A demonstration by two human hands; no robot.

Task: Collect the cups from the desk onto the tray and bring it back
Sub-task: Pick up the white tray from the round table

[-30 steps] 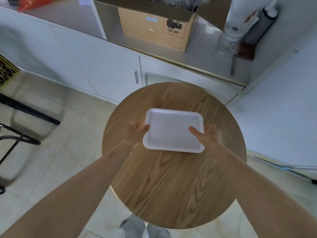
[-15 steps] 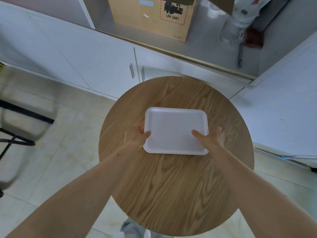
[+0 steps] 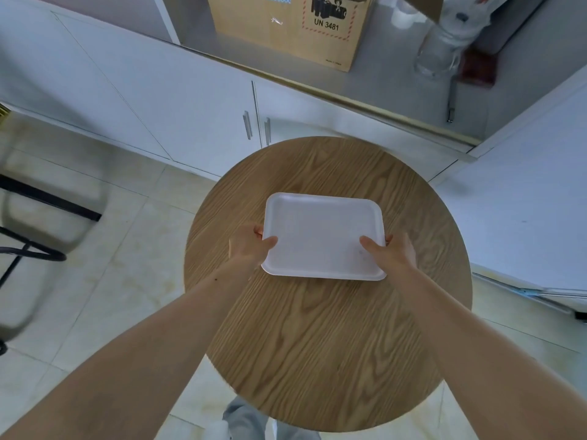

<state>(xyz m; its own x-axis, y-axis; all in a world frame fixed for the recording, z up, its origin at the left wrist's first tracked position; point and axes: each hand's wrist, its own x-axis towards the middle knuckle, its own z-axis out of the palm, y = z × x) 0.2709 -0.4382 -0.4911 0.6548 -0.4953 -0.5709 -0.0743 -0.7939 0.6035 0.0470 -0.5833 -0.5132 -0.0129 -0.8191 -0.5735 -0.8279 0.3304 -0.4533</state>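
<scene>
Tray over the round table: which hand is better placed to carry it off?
Neither alone: left hand and right hand grip opposite edges of the empty tray, so both.

The round table (image 3: 333, 344) lies bare around the tray (image 3: 322, 236); cabinets (image 3: 197, 115) stand close beyond.

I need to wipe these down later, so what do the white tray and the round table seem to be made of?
White tray: probably plastic or foam, matt, one-piece with a moulded raised rim and rounded corners; which of the two cannot be told. Round table: wood or wood-look laminate, light brown with printed-looking grain, smooth with a low sheen. Left hand and right hand grip the tray's sides.
</scene>
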